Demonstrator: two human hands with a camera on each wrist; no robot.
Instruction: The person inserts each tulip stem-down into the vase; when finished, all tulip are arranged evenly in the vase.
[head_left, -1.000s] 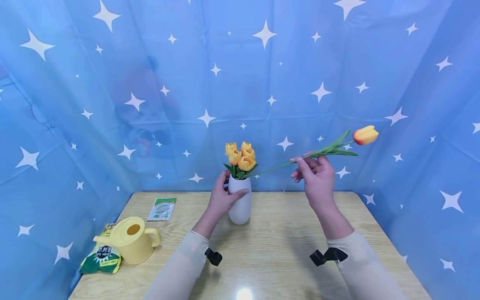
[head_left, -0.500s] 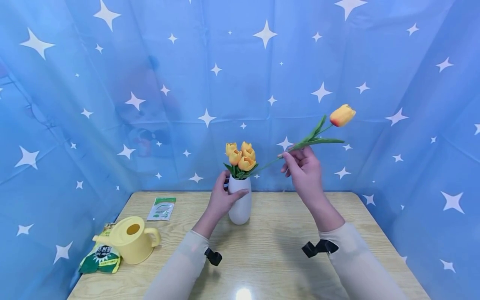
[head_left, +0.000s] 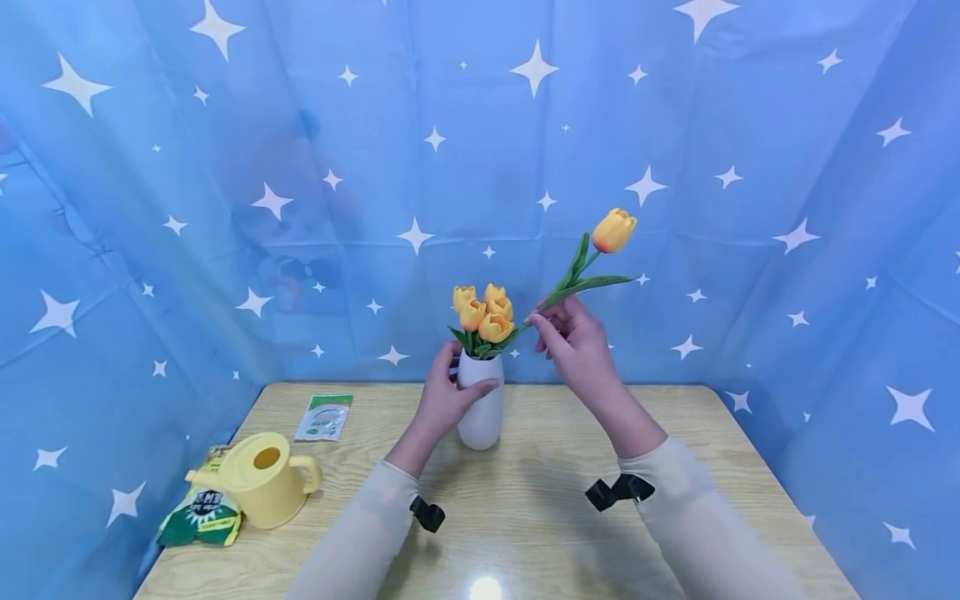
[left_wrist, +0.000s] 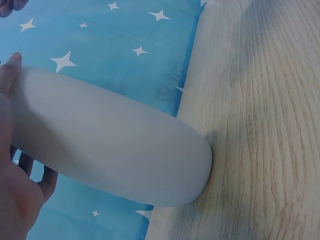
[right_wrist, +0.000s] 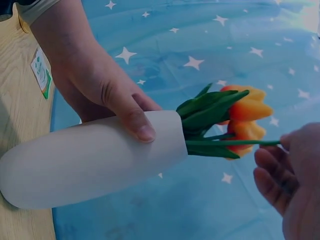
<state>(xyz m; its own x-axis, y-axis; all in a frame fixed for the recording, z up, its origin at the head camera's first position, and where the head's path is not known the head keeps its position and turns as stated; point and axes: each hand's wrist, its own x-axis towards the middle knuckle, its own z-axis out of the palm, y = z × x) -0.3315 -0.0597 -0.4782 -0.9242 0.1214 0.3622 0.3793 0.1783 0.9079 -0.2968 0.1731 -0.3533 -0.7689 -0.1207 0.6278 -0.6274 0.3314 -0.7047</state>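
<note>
A white vase (head_left: 483,412) stands upright at the table's far edge, with several yellow-orange tulips (head_left: 483,315) and green leaves rising from its mouth. My left hand (head_left: 442,396) grips the vase's upper part, thumb across the front; the left wrist view shows its fingers curled round the vase (left_wrist: 115,140). To the right, my right hand (head_left: 576,340) pinches the stem of a single tulip (head_left: 614,231), its bloom up and tilted right. In the right wrist view that tulip's stem (right_wrist: 260,143) reaches to the vase's mouth; its lower end is hidden there.
On the left of the wooden table (head_left: 517,517) stands a yellow watering can (head_left: 270,483), beside a green and yellow bag (head_left: 202,517). Behind them lies a small white and green packet (head_left: 325,418). A blue star-patterned curtain (head_left: 360,167) hangs behind the table and along both sides.
My right hand has moved left toward the vase, and the tulip it holds has swung from nearly level to a steeper slant. My left hand and the vase have stayed put.
</note>
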